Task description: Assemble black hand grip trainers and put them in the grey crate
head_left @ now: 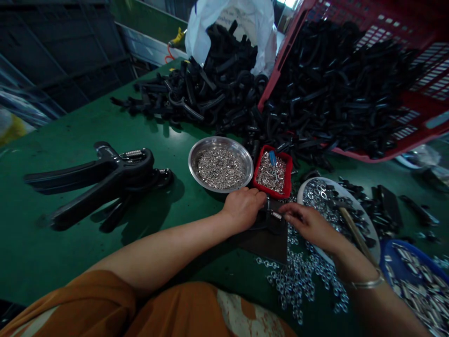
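My left hand [243, 207] rests on the green table [52, 262] with its fingers curled round a small black part with a spring [271, 217], just below the red tray of metal pieces [274, 172]. From the right, my right hand [308, 224] reaches in with fingertips pinched at the same black part, over a dark mat [263, 243]. Loose metal rings [301, 276] lie scattered under my right wrist.
A steel bowl of small silver parts [220, 164] stands left of the red tray. A white dish [336, 206] and a blue dish [417, 276] hold metal bits on the right. Assembled black hand grips [101, 182] lie left. Black handles spill from a red crate [351, 79] and white bag [231, 28].
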Demonstrator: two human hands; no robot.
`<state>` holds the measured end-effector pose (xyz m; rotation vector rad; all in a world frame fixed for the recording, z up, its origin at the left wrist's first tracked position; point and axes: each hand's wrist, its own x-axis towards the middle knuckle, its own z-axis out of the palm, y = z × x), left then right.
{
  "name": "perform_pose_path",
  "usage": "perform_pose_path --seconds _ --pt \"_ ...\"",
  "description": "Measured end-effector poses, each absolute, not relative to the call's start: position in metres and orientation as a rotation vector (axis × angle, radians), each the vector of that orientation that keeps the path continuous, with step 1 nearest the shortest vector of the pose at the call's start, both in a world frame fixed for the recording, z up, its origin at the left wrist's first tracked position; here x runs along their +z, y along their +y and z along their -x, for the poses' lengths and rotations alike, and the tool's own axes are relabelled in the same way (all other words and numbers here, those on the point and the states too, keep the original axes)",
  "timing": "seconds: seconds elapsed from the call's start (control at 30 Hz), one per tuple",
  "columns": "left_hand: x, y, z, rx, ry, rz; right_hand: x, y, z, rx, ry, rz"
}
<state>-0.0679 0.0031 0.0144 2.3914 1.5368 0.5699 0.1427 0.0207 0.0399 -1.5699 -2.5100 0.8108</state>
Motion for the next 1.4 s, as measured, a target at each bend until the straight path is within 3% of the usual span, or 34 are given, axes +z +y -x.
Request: perform_pose_path --seconds 0.4,0.57,0.8,1.0,1.27,1.4 --pt "0.016 0.003 0.07 0.7 1.495 -2.276 0.028 0.01 -0.155 0.758 -2.185 1.769" --pt "0.032 0.005 0.064 0.735 1.116 -1.756 0.04 -0.009 -0.138 0.575 -1.9 1.536" --pt "0.038 0.002 0.055 0.774 0.919 -1.054 0.04 -0.02 -0.093 0.652 -1.72 1.279" --pt "0.03 -0.001 0.06 0.761 0.937 -1.045 0.041 -0.013 -0.098 0.528 -1.946 1.297" --pt "0.027 0.0 0.061 0.632 0.995 -1.098 0.043 -0.021 -0.097 -0.04 -2.489 1.237" --pt "0.03 0.004 0.065 0.71 1.02 -1.346 0.043 -0.024 -0.096 0.105 -2.327 1.31"
